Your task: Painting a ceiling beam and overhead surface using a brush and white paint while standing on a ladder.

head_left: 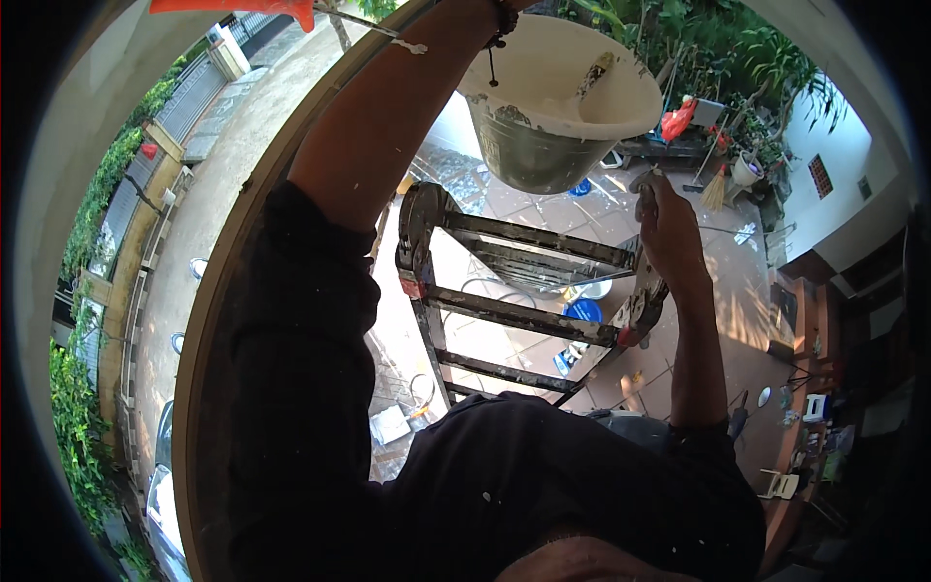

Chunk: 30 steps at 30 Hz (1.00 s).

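My left arm reaches up past the top edge, where a dark bracelet circles the wrist; the left hand itself is cut off. Beside that wrist is a large paint-stained bucket, pale inside, with a smeared flat tool leaning against its inner wall. My right hand is closed just above the right top joint of a ladder. A small greyish thing shows at its fingers, too unclear to name. The paint-spattered ladder stands in front of my body, below the bucket.
An orange-red object with a thin, white-tipped rod juts in at the upper left. A brown-edged wall or ledge runs along my left, with a street beyond. Far below, the tiled floor holds a blue-lidded tub and a broom.
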Each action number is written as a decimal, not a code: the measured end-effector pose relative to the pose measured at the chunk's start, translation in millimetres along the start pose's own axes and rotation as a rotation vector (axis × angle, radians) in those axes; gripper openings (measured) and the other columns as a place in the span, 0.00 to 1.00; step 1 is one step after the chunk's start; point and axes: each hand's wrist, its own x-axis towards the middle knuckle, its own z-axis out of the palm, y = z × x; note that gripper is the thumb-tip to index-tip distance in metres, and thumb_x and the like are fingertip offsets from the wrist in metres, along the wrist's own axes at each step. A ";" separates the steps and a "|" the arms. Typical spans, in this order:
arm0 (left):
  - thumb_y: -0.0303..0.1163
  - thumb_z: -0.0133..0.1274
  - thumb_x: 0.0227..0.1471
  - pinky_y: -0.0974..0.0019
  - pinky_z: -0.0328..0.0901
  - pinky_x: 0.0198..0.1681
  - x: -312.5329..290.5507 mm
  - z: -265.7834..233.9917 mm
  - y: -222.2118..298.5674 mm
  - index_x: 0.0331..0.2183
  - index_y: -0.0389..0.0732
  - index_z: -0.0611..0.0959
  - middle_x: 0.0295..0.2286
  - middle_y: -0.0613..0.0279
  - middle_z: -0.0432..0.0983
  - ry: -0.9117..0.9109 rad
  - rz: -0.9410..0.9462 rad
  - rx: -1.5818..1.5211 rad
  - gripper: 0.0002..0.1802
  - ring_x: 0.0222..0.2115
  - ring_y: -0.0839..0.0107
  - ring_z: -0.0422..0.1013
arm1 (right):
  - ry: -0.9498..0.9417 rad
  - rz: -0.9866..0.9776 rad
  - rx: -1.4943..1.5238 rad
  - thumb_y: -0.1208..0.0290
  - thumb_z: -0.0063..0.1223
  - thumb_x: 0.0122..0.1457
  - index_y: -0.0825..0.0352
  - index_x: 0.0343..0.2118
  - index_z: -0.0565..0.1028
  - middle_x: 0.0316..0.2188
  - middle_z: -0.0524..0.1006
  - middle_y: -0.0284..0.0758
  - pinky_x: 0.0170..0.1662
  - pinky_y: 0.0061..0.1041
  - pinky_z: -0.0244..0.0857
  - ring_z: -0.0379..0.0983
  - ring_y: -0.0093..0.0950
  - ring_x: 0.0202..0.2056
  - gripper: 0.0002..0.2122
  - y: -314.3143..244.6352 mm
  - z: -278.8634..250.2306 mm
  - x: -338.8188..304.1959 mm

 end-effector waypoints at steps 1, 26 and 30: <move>0.36 0.50 0.56 0.46 0.70 0.39 5.0 -9.2 8.6 0.31 0.40 0.83 0.28 0.45 0.80 0.001 0.007 0.004 0.11 0.32 0.47 0.76 | 0.006 -0.002 0.005 0.74 0.48 0.64 0.69 0.46 0.71 0.33 0.79 0.50 0.43 0.48 0.69 0.75 0.54 0.37 0.10 8.5 3.4 -2.4; 0.36 0.57 0.60 0.65 0.76 0.36 -104.7 -132.1 59.5 0.42 0.41 0.84 0.38 0.56 0.84 -0.204 0.031 -0.343 0.12 0.32 0.64 0.82 | 0.324 0.334 -0.209 0.75 0.43 0.59 0.68 0.64 0.56 0.39 0.80 0.52 0.43 0.51 0.70 0.78 0.53 0.41 0.27 3.4 4.3 -6.1; 0.37 0.57 0.60 0.63 0.76 0.37 -121.0 -142.8 70.3 0.42 0.44 0.84 0.37 0.59 0.84 -0.125 0.052 -0.273 0.11 0.33 0.62 0.81 | 0.326 0.324 -0.264 0.72 0.47 0.59 0.64 0.64 0.56 0.36 0.81 0.52 0.42 0.52 0.69 0.79 0.52 0.38 0.29 11.0 8.6 -4.3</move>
